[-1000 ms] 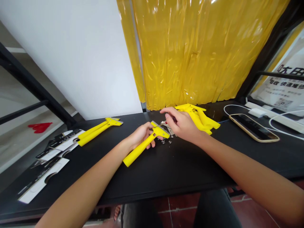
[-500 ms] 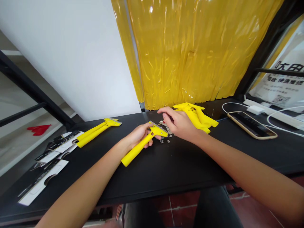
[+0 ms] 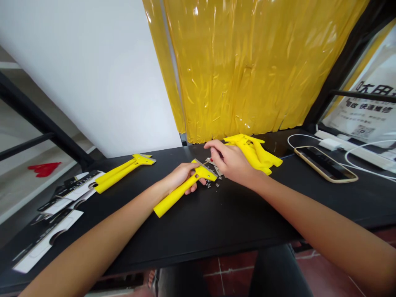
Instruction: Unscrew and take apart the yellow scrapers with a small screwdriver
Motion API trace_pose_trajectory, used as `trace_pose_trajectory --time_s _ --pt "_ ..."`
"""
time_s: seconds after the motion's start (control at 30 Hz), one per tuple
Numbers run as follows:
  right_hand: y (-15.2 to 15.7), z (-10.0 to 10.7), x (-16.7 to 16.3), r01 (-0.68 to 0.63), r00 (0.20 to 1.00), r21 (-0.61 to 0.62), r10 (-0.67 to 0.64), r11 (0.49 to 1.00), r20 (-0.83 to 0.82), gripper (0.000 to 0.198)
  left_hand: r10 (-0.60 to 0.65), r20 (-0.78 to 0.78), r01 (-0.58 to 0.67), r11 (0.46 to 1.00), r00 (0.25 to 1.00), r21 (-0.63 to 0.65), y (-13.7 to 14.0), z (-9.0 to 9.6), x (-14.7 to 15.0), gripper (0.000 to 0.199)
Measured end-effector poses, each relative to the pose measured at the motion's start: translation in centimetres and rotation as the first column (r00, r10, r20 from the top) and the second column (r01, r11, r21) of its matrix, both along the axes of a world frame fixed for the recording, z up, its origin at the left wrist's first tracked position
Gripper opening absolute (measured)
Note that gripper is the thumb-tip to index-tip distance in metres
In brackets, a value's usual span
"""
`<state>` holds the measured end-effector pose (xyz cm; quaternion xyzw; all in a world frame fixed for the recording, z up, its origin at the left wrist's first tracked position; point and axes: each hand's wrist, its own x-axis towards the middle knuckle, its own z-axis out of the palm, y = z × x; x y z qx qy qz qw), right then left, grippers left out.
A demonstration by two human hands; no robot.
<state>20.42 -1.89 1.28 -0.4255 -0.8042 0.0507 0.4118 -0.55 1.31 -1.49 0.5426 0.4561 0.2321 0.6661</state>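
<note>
My left hand [image 3: 183, 175] is closed around a yellow scraper [image 3: 176, 196]. Its handle slants down toward me, and a metal strip runs along the wide head. Over that head, my right hand [image 3: 227, 159] is curled on what looks like a slim screwdriver [image 3: 204, 163], its thin shaft reaching to the scraper; most of the tool is hidden by the fingers. Small loose screws [image 3: 217, 185] lie on the black table just below the right hand. Behind it rests a pile of yellow scraper handles [image 3: 252, 152]. Two more yellow scrapers [image 3: 123, 171] lie side by side at the left.
White and black cardboard sleeves [image 3: 51, 239] are spread on the black table [image 3: 198, 235] at the left. A phone [image 3: 324, 164], white cables and a power strip [image 3: 365, 148] lie at the right. A yellow plastic curtain [image 3: 241, 70] and a white panel [image 3: 93, 74] stand behind.
The view has shifted slightly, so everything sits a little further left. Both hands keep the same hold on the scraper and the tool.
</note>
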Motion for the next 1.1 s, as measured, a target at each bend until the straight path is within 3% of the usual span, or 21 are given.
trace_pose_trajectory --time_s 0.3,0.73,0.93,1.1 --pt "-0.1 0.0 0.1 -0.027 0.998 -0.010 0.027 1.000 -0.055 0.025 -0.050 0.005 0.049 0.995 0.999 0.087 -0.7 0.2 -0.5 0.038" --pt "-0.5 -0.5 -0.4 -0.014 1.000 0.106 0.014 0.994 0.004 0.026 -0.052 -0.023 0.054 0.994 0.998 0.091 -1.5 0.4 -0.6 0.043" --pt "-0.9 -0.2 -0.6 -0.055 0.997 0.099 0.049 0.994 0.057 0.028 -0.027 -0.056 0.032 0.996 0.998 0.088 -1.7 0.7 -0.4 0.046" --pt "-0.9 0.1 -0.5 -0.188 0.972 0.164 0.160 0.968 0.172 0.034 -0.019 -0.038 0.022 0.997 0.999 0.071 -1.6 0.6 -0.5 0.052"
